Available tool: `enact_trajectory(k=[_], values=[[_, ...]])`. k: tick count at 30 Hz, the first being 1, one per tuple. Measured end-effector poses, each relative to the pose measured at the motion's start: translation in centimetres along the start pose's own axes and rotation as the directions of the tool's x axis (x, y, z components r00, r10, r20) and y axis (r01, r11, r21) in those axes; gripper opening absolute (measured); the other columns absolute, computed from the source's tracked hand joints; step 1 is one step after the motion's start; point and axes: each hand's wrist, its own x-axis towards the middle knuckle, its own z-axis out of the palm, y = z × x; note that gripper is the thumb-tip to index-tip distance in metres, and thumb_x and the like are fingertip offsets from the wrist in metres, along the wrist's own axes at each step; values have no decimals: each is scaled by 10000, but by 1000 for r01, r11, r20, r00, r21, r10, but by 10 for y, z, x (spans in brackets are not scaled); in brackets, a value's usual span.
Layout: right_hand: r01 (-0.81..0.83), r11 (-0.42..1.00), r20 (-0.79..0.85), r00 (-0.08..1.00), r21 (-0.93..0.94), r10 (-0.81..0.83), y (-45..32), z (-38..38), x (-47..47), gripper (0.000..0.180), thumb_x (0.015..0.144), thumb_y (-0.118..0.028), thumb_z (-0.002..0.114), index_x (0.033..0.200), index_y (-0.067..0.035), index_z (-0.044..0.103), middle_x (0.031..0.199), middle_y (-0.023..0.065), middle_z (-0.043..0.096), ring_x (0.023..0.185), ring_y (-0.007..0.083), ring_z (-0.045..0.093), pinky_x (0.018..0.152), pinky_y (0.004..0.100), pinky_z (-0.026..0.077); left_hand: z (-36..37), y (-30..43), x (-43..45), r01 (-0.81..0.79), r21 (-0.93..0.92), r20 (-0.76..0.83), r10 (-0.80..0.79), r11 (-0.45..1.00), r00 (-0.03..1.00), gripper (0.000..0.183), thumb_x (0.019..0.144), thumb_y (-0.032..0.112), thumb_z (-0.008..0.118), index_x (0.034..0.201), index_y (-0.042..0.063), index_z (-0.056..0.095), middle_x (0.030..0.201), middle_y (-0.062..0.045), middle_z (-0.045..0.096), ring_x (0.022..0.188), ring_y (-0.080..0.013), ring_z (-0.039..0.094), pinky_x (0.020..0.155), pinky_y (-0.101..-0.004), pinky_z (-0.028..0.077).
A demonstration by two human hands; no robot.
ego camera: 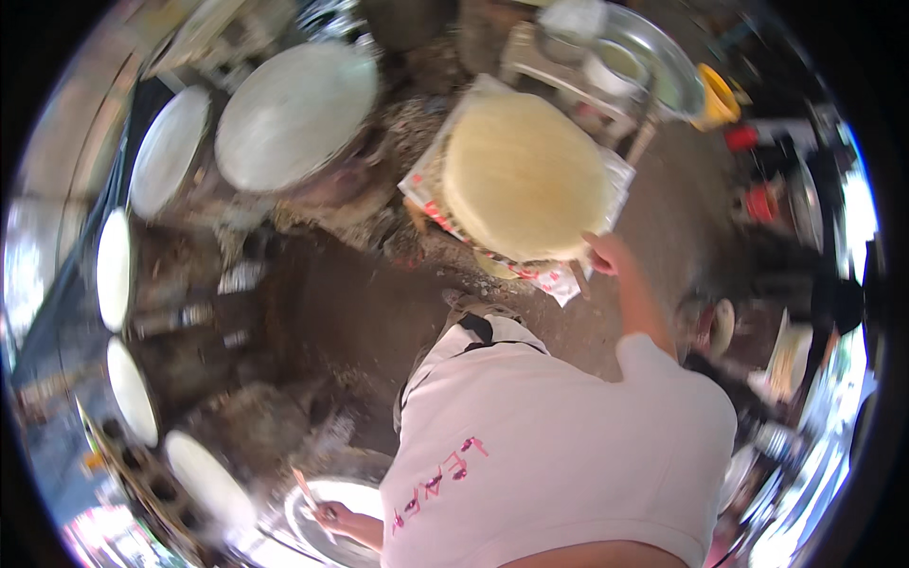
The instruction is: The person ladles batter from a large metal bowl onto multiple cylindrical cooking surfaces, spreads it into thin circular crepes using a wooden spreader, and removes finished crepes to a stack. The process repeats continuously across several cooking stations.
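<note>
A thick stack of pale yellow, round, thin sheets [525, 174] lies on a plastic sheet with red print [557, 282], spread over a low stand. At the near right edge of this stack is my right hand [603, 254], its fingertips touching the rim; whether they pinch a sheet is not clear. Far to the lower left, my left hand [332, 515] grips a thin stick-like tool [304, 488]. That hand is over a large round white pan or cover [295, 505], partly hidden by my arm and shirt. Blur hides the tool's tip.
Large round pale covers or surfaces [298, 117] stand over earthen stoves at the upper left, with more discs [115, 270] along the left. At the upper right are a wooden bench [568, 82], a metal basin [657, 50] and a yellow container [717, 99]. A perforated block [145, 472] is lower left.
</note>
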Motion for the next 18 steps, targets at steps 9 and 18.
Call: enact_trajectory(k=[9,18], values=[[664,732,645,628,-151,-437,-186,278,-60,315,945,-345,516,857,-49,579,617,49,586,428,113,521,380,251,394,-48,3,-97,262,-517,65,-267,815,961,344,983,150,439,1291,11,499,616,46,393,443,-29,327,372,-148,287],[959,258,842,-42,-117,538,21,539,-374,338,957,-309,521,1126,-28,603,905,94,668,816,158,641,716,298,523,-68,-6,-119,314,-368,-96,-371,875,923,286,948,218,523,1097,-13,600,549,45,414,386,-44,367,318,-162,268]])
